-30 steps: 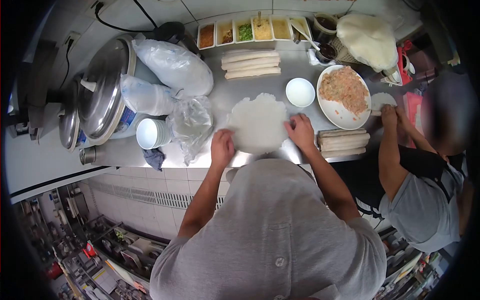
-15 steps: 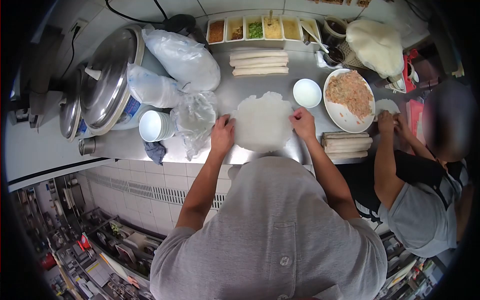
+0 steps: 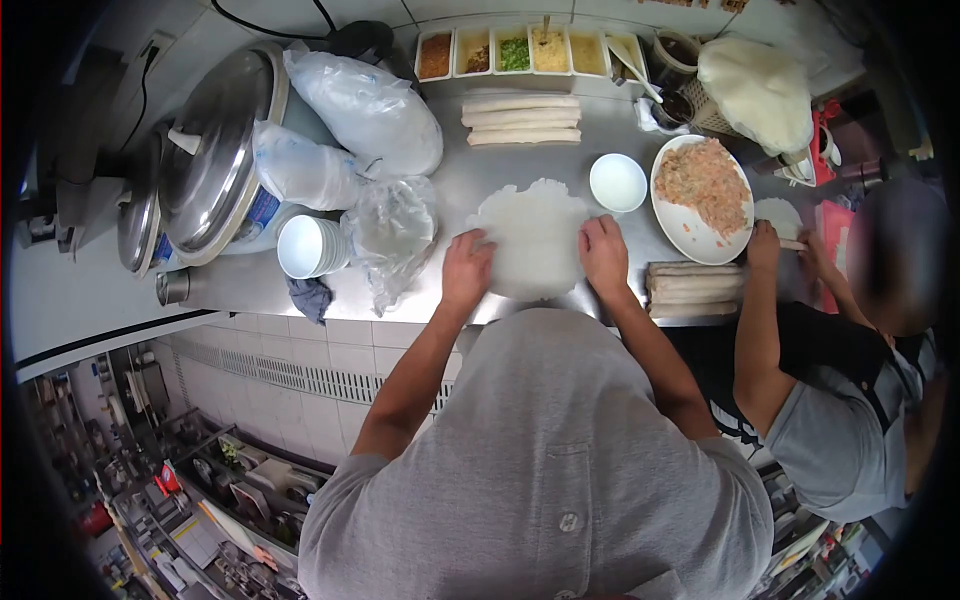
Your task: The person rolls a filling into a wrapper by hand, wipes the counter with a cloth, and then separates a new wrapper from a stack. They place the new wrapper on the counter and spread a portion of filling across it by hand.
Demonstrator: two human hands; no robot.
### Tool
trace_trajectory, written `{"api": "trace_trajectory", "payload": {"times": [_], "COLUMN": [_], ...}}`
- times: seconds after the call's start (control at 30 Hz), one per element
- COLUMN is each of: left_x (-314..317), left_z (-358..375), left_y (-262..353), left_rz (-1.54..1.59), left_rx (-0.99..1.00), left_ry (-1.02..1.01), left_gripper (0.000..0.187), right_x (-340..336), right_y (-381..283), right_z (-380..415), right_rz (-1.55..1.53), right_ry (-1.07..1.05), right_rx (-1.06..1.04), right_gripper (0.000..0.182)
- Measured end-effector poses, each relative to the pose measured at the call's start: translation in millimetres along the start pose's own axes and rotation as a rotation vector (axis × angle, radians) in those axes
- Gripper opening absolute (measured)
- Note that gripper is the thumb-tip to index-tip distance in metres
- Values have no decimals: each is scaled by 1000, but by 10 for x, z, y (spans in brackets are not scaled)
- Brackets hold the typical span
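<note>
A thin, pale round dough wrapper (image 3: 532,243) with a ragged edge lies on the steel counter in front of me. My left hand (image 3: 468,270) is at its left edge, the fingers closed together over the rim. On the opposite edge, my right hand (image 3: 604,256) has its fingers curled against the dough. My thumbs are mostly hidden. Just beyond my right hand stands a small white bowl (image 3: 618,183). To its right is an oval white plate (image 3: 690,240) with pinkish minced filling (image 3: 706,180). Several pale rolls (image 3: 521,120) lie stacked behind the wrapper.
Seasoning containers (image 3: 513,55) line the back wall. More rolls (image 3: 694,290) sit by the front edge at right. Plastic bags (image 3: 365,115), stacked bowls (image 3: 312,248) and lidded pots (image 3: 215,150) stand at left. At right, a co-worker's hands (image 3: 790,245) handle another wrapper.
My left hand has moved inward over the wrapper's left edge. My right hand has shifted slightly, its fingers now lying along the right edge. The co-worker's hands have moved apart.
</note>
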State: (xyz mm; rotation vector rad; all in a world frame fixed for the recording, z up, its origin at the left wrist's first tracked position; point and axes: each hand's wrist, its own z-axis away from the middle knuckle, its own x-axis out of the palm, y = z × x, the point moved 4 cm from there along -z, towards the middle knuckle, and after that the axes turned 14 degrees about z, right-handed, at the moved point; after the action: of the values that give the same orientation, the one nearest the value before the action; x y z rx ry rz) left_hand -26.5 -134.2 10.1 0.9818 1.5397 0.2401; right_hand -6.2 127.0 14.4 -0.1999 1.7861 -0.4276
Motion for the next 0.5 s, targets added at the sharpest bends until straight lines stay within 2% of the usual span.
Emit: {"api": "trace_trajectory", "payload": {"times": [0.13,0.5], "left_x": [119,-70], "left_z": [-19,201], "left_y": [2,-110], "left_rz": [99,42], "left_rx": [1,-28], "left_ry": [-100,-63], "left_gripper": [19,31], "right_x": [126,196], "right_y": [8,108], "right_z": [74,132], "right_rz": [-59,-123], "right_ry": [-88,-87], "right_rx": [-180,-127], "right_gripper": [9,12]}}
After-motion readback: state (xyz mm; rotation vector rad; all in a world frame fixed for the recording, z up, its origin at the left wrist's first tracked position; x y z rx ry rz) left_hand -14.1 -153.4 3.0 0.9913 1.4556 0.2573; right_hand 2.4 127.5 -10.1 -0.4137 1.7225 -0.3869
